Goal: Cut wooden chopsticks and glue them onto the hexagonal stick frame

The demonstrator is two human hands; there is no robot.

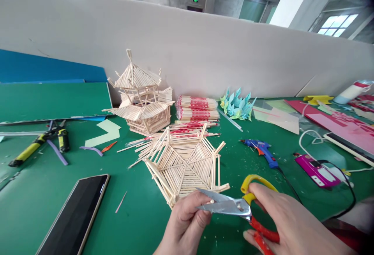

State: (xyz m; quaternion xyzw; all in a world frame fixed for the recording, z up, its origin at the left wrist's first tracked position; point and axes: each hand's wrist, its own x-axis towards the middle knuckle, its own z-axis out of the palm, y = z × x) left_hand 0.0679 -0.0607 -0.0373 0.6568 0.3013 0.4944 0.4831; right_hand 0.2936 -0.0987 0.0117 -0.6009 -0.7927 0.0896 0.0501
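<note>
My right hand (pixel 288 212) grips scissors (pixel 230 207) by their yellow and red handles, with the blades spread. Pinched in my left hand (pixel 185 222) is a thin wooden stick (pixel 212 201). Only its pale tip shows, lying between the two blades; my fingers hide the rest. Just beyond my left hand sits a six-sided frame of wooden sticks (pixel 193 165), with short posts rising at its corners. Behind it to the left stands a small stick pagoda (pixel 140 110) with two tiers of roofs.
Bundled sticks (pixel 195 107) lie against the white partition, beside folded blue paper pieces (pixel 238 105). A blue glue gun (pixel 261 151) and a magenta power box (pixel 317 171) with cords are on the right. Pliers (pixel 32 147) and a phone (pixel 76 212) lie on the left.
</note>
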